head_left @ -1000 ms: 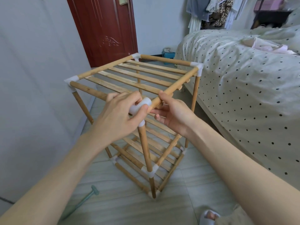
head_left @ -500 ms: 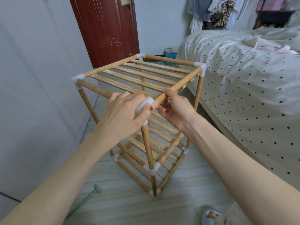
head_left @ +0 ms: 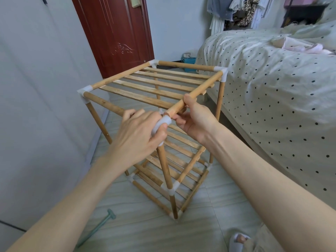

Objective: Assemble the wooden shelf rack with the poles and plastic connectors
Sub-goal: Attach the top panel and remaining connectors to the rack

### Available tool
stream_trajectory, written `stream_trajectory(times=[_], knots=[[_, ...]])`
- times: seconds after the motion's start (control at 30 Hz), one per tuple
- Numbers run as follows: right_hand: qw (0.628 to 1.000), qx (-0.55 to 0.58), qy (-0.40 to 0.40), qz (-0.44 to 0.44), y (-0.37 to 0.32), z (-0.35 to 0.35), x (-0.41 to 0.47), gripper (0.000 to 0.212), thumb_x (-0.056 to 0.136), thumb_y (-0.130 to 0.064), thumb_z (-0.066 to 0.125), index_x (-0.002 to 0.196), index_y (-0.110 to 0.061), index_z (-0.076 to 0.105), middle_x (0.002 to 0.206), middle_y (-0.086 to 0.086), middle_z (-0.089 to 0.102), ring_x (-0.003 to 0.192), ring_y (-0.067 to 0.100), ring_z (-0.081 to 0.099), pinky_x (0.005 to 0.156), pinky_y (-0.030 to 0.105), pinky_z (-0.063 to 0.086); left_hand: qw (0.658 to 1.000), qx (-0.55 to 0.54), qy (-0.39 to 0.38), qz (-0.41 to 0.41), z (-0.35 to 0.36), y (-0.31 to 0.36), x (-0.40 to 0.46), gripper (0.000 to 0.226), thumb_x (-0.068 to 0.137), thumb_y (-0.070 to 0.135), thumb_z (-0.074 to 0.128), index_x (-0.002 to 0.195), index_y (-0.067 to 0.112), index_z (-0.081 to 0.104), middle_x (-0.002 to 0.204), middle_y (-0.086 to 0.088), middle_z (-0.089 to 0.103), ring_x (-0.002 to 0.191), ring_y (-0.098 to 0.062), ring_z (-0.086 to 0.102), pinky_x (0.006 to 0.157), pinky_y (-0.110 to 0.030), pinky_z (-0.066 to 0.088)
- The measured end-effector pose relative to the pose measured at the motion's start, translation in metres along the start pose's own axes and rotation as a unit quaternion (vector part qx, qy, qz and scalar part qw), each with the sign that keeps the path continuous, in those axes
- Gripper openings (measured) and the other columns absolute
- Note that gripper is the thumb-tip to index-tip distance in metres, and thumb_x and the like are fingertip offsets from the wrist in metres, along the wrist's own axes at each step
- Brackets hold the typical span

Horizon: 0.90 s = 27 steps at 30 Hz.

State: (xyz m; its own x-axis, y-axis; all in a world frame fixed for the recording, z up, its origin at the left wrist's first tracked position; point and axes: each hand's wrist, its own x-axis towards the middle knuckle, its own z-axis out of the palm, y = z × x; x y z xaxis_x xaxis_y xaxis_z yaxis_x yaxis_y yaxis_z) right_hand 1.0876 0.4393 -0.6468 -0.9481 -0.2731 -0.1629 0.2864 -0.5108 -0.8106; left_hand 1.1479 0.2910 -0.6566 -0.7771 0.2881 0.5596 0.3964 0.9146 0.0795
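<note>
The wooden shelf rack (head_left: 156, 88) stands on the floor, with slatted shelves at the top, the middle and the bottom. White plastic connectors join its poles at the corners. My left hand (head_left: 140, 133) grips the white connector (head_left: 162, 123) at the near top corner, above the front upright pole (head_left: 164, 166). My right hand (head_left: 194, 119) grips the right top rail (head_left: 203, 88) just beyond that connector, thumb on top of the pole. The rail's near end meets the connector between my two hands.
A bed with a dotted cover (head_left: 272, 88) runs along the right, close to the rack. A grey wall (head_left: 36, 106) stands on the left and a red door (head_left: 118, 33) behind. A green mallet (head_left: 99, 224) lies on the floor near left. A slippered foot (head_left: 240, 240) shows at the bottom.
Both hands keep their grip at the near top corner. My right hand's thumb has shifted onto the top of the rail, and the view has drifted a little.
</note>
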Motion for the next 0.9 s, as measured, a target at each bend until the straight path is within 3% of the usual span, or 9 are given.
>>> stream_trajectory(times=[0.5, 0.77, 0.9], knots=[[1.000, 0.007, 0.010, -0.028, 0.013, 0.003, 0.002, 0.017, 0.097, -0.022, 0.049, 0.086, -0.009, 0.046, 0.068, 0.007, 0.048, 0.046, 0.012, 0.050, 0.039, 0.019, 0.034, 0.999, 0.002, 0.044, -0.021, 0.002, 0.003, -0.006, 0.022, 0.089, 0.034, 0.031, 0.075, 0.018, 0.039, 0.068, 0.006, 0.041, 0.067, -0.016, 0.038, 0.080, -0.031, 0.026], [1.000, -0.002, 0.011, -0.023, 0.023, 0.006, -0.004, 0.017, 0.096, -0.027, 0.049, 0.092, -0.011, 0.045, 0.062, 0.003, 0.054, 0.047, 0.009, 0.053, 0.041, 0.019, 0.037, 0.999, 0.016, 0.015, -0.033, 0.001, 0.003, -0.004, 0.026, 0.088, 0.037, 0.026, 0.074, 0.018, 0.037, 0.066, 0.005, 0.040, 0.068, -0.017, 0.038, 0.080, -0.035, 0.027], [0.999, -0.018, 0.029, -0.013, 0.024, 0.005, -0.005, 0.017, 0.094, -0.032, 0.053, 0.086, -0.017, 0.050, 0.063, -0.004, 0.057, 0.054, 0.009, 0.054, 0.052, 0.023, 0.035, 0.999, 0.027, -0.015, -0.044, 0.001, 0.003, 0.000, 0.033, 0.088, 0.041, 0.018, 0.075, 0.018, 0.038, 0.070, 0.006, 0.041, 0.072, -0.017, 0.038, 0.082, -0.034, 0.027]])
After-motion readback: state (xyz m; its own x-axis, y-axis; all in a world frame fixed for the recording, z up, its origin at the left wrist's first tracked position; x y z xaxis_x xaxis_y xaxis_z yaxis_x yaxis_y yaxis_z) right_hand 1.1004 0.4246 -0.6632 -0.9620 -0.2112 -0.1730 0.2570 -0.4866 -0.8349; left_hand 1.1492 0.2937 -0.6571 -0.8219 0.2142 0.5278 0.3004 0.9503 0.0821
